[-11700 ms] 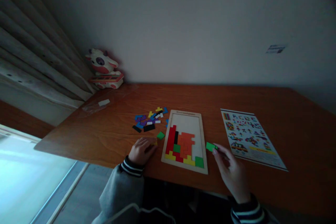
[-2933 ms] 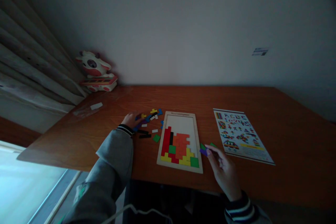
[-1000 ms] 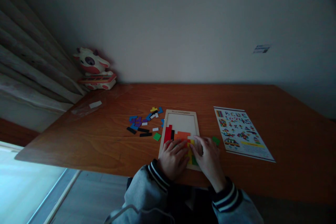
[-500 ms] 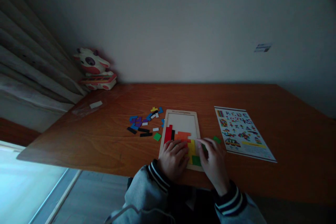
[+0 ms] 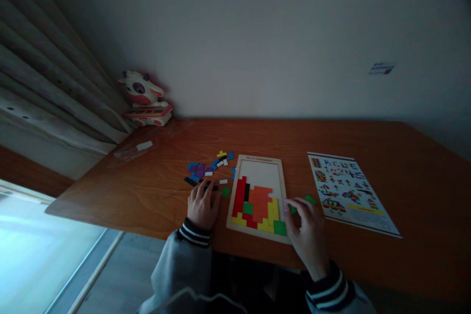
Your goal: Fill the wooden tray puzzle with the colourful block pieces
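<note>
A: Which parts are hard to make out?

B: Mainly what the fingers cover. The left hand (image 5: 202, 208), palm down, hides part of a black bar (image 5: 215, 188); I can't tell whether its fingertips press on it. By the right hand (image 5: 308, 230), a green piece (image 5: 293, 209) sits partly behind the fingers, so its outline is lost.

A: Anything cut off?

B: Both grey sleeves (image 5: 184, 265) run out at the bottom edge. The lettering along the far rim of the wooden puzzle board (image 5: 282, 181) is too small to read, as is most print on the pattern sheet (image 5: 351, 194).

A: How are the hands held?

B: The left is loosely spread, thumb apart from the fingers. The right has thumb and fingertips drawn close together; whether anything is pinched there, I can't tell.

A: And the board, seen from each?

B: It lies between them. Its left rim is near the left hand, with a loose green square (image 5: 225, 192) just beside that rim. The right fingertips are at the right rim, touching or above it, I can't say which.

A: What's inside?

B: Red pieces (image 5: 239, 198) up the left side, orange pieces (image 5: 260, 201) mid-board, yellow pieces (image 5: 273, 210) to their right, and a green corner square (image 5: 280, 228) at the near right.
</note>
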{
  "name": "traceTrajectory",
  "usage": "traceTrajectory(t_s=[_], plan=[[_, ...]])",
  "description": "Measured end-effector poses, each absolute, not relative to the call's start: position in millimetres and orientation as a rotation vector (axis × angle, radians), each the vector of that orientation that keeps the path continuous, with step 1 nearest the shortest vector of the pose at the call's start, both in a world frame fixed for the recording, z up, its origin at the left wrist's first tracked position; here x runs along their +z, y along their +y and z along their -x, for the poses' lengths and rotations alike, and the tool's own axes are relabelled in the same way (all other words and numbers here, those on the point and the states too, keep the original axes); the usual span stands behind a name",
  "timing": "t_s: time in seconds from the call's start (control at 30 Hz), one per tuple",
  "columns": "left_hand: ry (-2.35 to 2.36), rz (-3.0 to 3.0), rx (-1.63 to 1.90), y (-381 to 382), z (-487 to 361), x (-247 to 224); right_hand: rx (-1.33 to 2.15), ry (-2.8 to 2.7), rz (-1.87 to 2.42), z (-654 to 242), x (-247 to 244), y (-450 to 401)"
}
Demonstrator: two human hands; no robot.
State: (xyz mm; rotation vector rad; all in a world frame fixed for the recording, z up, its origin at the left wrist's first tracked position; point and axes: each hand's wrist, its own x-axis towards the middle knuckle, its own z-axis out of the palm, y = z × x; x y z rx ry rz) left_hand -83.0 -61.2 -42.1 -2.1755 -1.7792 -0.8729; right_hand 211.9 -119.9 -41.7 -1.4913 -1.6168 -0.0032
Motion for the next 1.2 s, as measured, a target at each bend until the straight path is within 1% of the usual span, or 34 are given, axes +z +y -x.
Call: traceTrajectory(t_s=[0.1,0.2,0.47,0.6,0.67,0.8,0.9,1.0,1.1,1.2], plan=[[-1.838,2.125,-0.739,-62.8,86.8,-45.7,-0.021,-1.593,1.48,-211.4,-41.2,-120.0],[-1.802,2.142,-0.72,-63.7,84.3,-47.4,-0.013,-1.583,1.493,-210.8,-41.2,-120.3],[-1.683,2.185,-0.959,-60.5,89.3,-50.8,-0.005,-1.564,1.469,-211.1,-38.7,-120.6],[-1.672,2.163,-1.078,-62.1,85.6,-42.9,0.001,-1.543,1.454,-210.7,-36.4,-121.9],[-1.579,2.218,-1.182,-65.4,79.4,-35.1,0.029,-1.543,1.432,-209.0,-35.3,-123.8],[-1.217,2.489,-1.359,-78.9,53.7,-21.2,0.182,-1.717,1.315,-204.6,-34.0,-130.4],[-0.931,2.716,-1.378,-91.7,26.4,-18.5,0.341,-1.864,1.225,-204.1,-33.3,-135.1],[-0.691,2.857,-1.322,-102.3,1.6,-19.4,0.473,-1.823,1.217,-206.7,-33.0,-136.8],[-0.644,2.891,-1.33,-108.2,-12.8,-20.5,0.518,-1.734,1.229,-209.0,-34.4,-135.4],[-0.717,2.896,-1.326,-108.9,-16.8,-22.3,0.519,-1.659,1.271,-209.3,-38.2,-132.8]])
